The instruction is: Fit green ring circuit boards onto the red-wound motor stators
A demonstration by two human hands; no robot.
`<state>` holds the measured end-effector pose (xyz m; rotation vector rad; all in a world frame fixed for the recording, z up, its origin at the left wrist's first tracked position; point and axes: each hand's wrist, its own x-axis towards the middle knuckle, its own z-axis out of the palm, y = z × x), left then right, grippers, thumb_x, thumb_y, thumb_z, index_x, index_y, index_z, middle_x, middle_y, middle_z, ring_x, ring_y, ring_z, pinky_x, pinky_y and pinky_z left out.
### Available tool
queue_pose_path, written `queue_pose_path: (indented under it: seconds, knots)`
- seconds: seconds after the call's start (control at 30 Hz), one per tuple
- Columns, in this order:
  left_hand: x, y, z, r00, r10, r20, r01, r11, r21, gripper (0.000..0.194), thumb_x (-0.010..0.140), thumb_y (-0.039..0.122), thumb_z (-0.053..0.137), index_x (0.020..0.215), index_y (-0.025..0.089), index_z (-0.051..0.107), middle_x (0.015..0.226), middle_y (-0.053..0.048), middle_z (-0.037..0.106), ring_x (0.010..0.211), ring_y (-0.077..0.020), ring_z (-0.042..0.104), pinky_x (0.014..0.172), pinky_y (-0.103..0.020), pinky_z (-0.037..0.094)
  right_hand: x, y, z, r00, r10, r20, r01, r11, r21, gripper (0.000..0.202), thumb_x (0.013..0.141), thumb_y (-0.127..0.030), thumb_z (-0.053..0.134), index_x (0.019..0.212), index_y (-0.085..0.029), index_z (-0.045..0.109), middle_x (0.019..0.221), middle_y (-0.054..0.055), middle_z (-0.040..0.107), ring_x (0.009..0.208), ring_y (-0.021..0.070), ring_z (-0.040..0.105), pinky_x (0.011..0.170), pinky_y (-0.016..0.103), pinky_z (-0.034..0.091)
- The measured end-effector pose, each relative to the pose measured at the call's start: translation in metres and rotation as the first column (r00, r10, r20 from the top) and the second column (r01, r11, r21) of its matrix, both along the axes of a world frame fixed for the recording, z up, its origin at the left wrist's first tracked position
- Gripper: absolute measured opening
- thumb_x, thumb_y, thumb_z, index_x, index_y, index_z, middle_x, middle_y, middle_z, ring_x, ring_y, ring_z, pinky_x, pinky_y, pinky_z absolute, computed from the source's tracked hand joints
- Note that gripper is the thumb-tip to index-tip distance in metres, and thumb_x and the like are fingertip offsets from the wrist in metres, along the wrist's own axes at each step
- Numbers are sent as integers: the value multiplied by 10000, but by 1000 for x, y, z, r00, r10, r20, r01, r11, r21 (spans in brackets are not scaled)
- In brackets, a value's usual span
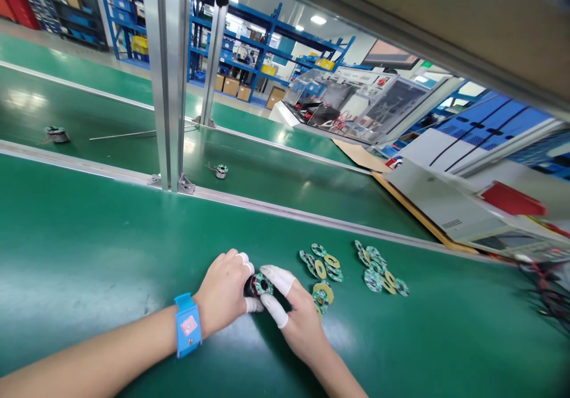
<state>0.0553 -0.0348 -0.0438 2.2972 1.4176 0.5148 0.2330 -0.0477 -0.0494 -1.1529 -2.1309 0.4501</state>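
My left hand [227, 288], with white finger cots and a blue wrist strap [187, 325], is closed around a small dark motor stator [253, 286]. At the end of that stator sits a green ring-shaped circuit board [262, 284]. Thumb and fingers of my right hand [296, 312], also in white cots, pinch the board's edge from the right. Whether the board is fully seated cannot be made out. Just right of my hands lies a loose group of ring-shaped boards [335, 274], some showing yellowish sides. A second cluster of ring boards [374, 279] lies farther right.
The green worktop [111, 237] ends at a metal rail [285, 211]. Beyond it, a green belt carries two wired stators [221, 171] and a thin rod [122, 135]. An upright aluminium post [167, 83] stands at the rail. Dark cables [550, 294] and a grey instrument [440, 202] are at right.
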Motion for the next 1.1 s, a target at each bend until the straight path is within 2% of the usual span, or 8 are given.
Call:
queue_pose_path:
  seconds: [0.63, 0.83, 1.1]
  knots:
    - [0, -1, 1, 1000, -11, -2, 11, 1000, -21, 366, 777, 535, 567, 769, 169, 569, 851, -56, 563, 826, -224, 469, 692, -346, 375, -4, -2, -5, 998, -48, -38, 47, 998, -31, 313, 834, -334, 559, 1119, -221, 622, 1052, 107, 666, 956, 240, 627, 816, 396, 542]
    - [-1, 0, 0, 1000, -13, 1, 13, 1000, -21, 351, 788, 517, 558, 764, 167, 565, 857, -64, 561, 827, -224, 463, 706, -350, 377, 0, -2, 1, 995, -83, 62, 76, 991, 111, 388, 792, -358, 614, 1151, -209, 599, 1053, 116, 662, 982, 265, 611, 831, 430, 532]
    - [-1, -2, 2, 1000, -9, -13, 9, 1000, -17, 291, 777, 459, 603, 761, 170, 567, 844, -49, 560, 821, -216, 464, 704, -336, 375, -2, -6, 2, 977, -124, 173, 77, 964, 255, 275, 856, -311, 530, 1087, -207, 637, 936, 97, 697, 899, 248, 636, 746, 400, 547]
